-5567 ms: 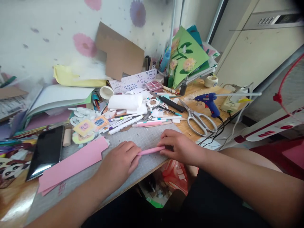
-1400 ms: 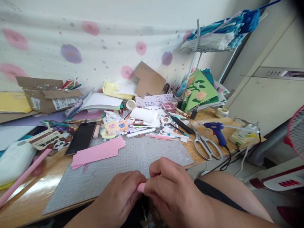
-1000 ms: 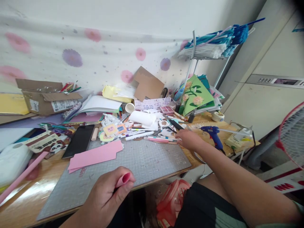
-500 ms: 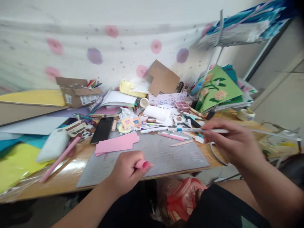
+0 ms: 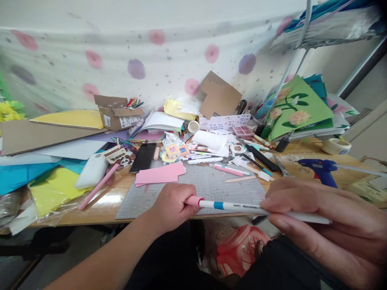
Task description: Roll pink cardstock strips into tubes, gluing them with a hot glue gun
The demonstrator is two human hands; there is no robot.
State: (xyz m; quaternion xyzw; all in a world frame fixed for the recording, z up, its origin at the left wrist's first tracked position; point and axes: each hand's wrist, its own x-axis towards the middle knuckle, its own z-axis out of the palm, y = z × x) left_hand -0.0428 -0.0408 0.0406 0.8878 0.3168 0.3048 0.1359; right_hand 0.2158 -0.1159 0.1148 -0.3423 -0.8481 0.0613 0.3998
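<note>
My left hand (image 5: 175,205) is closed around a small pink paper tube (image 5: 195,200), whose open end faces right. In my right hand (image 5: 320,225), a white marker pen (image 5: 238,207) with a blue band is pinched between thumb and fingers. The pen's left tip is at the tube's mouth and seems to sit inside it. Both are held above the front edge of a grey cutting mat (image 5: 205,185). Behind my left hand, pink paper strips (image 5: 160,174) lie on the mat. A pink-and-white pen (image 5: 229,170) and a pointed wooden stick (image 5: 239,179) lie farther right.
A black phone (image 5: 143,158) lies left of the clutter of pens and paper. A blue glue gun (image 5: 320,169) rests at the right. A long pink paper tube (image 5: 99,186) lies at the left. A cardboard box (image 5: 116,114) stands behind. A red bin (image 5: 242,247) is below the table.
My right hand has brought the marker pen down and nearer, so its tip meets the pink tube. The left hand still grips the tube. The view has shifted, and the glue gun now shows.
</note>
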